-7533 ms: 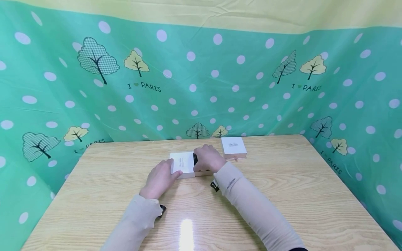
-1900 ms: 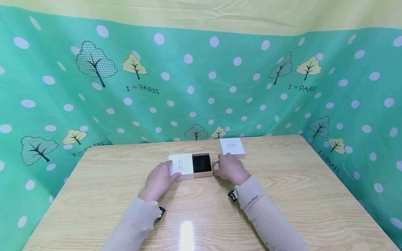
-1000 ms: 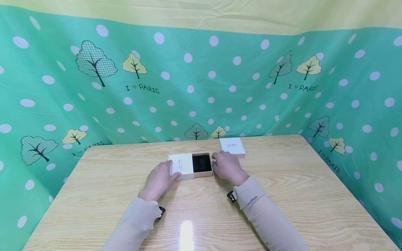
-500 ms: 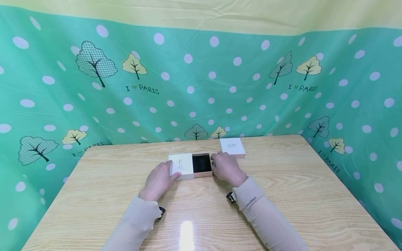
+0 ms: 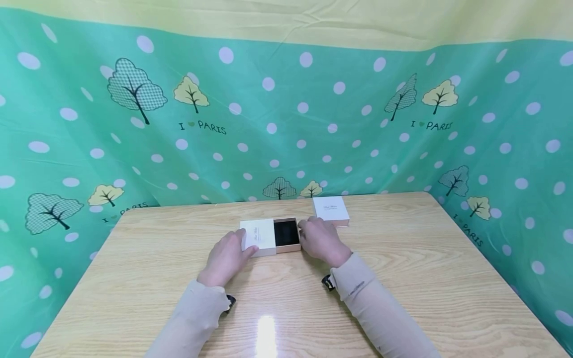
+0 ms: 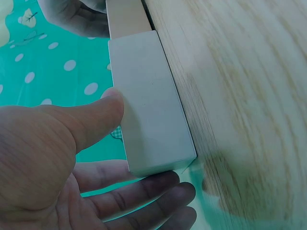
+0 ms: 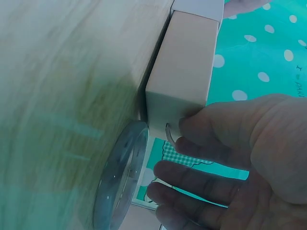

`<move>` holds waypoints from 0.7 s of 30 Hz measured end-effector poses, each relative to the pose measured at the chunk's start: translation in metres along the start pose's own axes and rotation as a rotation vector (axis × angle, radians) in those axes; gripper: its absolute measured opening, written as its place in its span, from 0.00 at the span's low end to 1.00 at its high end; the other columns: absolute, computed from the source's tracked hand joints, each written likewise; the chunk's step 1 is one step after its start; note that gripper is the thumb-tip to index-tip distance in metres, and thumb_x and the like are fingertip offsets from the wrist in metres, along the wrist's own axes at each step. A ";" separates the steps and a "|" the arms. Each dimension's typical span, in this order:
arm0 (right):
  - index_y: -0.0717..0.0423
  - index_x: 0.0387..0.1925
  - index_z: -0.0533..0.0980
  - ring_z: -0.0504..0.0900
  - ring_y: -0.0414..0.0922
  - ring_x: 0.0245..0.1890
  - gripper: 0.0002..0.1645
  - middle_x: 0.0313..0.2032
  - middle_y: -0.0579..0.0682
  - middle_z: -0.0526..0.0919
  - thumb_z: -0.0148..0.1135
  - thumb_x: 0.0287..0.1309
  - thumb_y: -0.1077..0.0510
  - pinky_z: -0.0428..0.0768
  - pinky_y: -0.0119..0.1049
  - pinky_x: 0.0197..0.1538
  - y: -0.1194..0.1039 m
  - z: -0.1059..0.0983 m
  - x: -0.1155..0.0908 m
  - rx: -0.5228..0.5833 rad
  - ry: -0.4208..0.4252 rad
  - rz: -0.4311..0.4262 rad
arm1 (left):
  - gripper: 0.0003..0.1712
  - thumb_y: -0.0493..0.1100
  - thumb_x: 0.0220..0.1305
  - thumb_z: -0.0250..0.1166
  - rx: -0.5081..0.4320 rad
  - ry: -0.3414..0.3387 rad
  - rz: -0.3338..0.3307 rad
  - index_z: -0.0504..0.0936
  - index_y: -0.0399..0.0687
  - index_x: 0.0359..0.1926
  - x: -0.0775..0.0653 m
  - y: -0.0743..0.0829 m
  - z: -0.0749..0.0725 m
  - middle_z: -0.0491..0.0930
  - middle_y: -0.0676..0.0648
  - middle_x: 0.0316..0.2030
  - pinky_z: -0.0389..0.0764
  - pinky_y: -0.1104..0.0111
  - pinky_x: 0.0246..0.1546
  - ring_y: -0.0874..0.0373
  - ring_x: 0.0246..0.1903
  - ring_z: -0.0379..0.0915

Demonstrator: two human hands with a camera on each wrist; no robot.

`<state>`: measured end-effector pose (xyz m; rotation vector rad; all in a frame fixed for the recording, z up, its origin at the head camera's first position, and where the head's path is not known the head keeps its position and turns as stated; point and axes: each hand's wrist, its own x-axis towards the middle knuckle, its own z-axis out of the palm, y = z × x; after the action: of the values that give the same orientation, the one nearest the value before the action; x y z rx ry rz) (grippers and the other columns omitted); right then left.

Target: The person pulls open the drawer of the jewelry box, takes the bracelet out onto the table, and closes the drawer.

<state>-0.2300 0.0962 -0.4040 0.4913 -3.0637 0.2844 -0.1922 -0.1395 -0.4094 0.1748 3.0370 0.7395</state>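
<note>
A white box sleeve [image 5: 258, 233] with fine printing lies on the wooden table, its pinkish drawer [image 5: 288, 248] partly out to the right. Black lining [image 5: 285, 232] shows inside the drawer. My left hand [image 5: 227, 256] holds the sleeve, thumb along the near side and fingers at its left end. At the drawer's right end, my right hand [image 5: 323, 241] presses with the thumb, other fingers loosely bent. A small ribbon pull [image 7: 170, 134] sits beside the index fingertip in the right wrist view. Close by lies a grey ring-shaped thing [image 7: 103, 201], hidden behind the hand in the head view.
A second closed white box [image 5: 331, 209] with pinkish sides stands just behind the right hand. The table [image 5: 134, 278] reaches back to a green dotted curtain [image 5: 250, 124], which also hangs on both sides.
My right hand moved from above the drawer to its right end. Lately it has edged left, and the drawer has slid slightly into the sleeve. The left hand keeps its hold.
</note>
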 end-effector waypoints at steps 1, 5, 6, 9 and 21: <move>0.54 0.46 0.80 0.76 0.45 0.33 0.13 0.32 0.48 0.78 0.56 0.62 0.57 0.76 0.41 0.31 -0.001 0.000 0.000 -0.004 -0.001 -0.002 | 0.38 0.50 0.61 0.66 0.000 -0.001 -0.001 0.67 0.29 0.63 0.000 0.000 0.000 0.75 0.32 0.49 0.76 0.50 0.50 0.41 0.47 0.74; 0.53 0.47 0.80 0.76 0.46 0.33 0.14 0.33 0.49 0.78 0.57 0.61 0.57 0.76 0.42 0.32 -0.003 0.000 -0.001 -0.012 -0.003 -0.017 | 0.38 0.50 0.61 0.66 0.002 -0.002 -0.003 0.67 0.29 0.63 0.000 0.000 0.000 0.76 0.33 0.48 0.76 0.50 0.49 0.42 0.46 0.75; 0.54 0.47 0.80 0.76 0.46 0.33 0.14 0.33 0.49 0.79 0.58 0.61 0.56 0.76 0.43 0.33 -0.003 0.000 -0.001 -0.011 -0.004 -0.021 | 0.38 0.50 0.61 0.66 0.003 -0.002 -0.003 0.67 0.29 0.63 0.001 0.000 0.000 0.76 0.33 0.48 0.76 0.51 0.49 0.42 0.46 0.75; 0.54 0.48 0.79 0.77 0.47 0.34 0.14 0.34 0.50 0.79 0.58 0.61 0.57 0.77 0.44 0.35 -0.003 0.000 -0.001 -0.003 -0.004 -0.037 | 0.37 0.51 0.61 0.67 0.007 0.002 0.001 0.68 0.29 0.63 0.001 0.000 0.001 0.76 0.33 0.48 0.77 0.51 0.48 0.43 0.45 0.75; 0.57 0.51 0.78 0.78 0.48 0.39 0.18 0.39 0.52 0.80 0.58 0.60 0.58 0.79 0.41 0.42 -0.005 0.003 -0.003 0.026 -0.001 -0.088 | 0.38 0.51 0.61 0.67 0.009 0.013 0.013 0.68 0.29 0.62 0.000 -0.001 0.001 0.76 0.32 0.48 0.76 0.49 0.48 0.41 0.46 0.75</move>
<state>-0.2262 0.0921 -0.4066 0.6264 -3.0324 0.3222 -0.1928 -0.1400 -0.4111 0.1914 3.0550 0.7309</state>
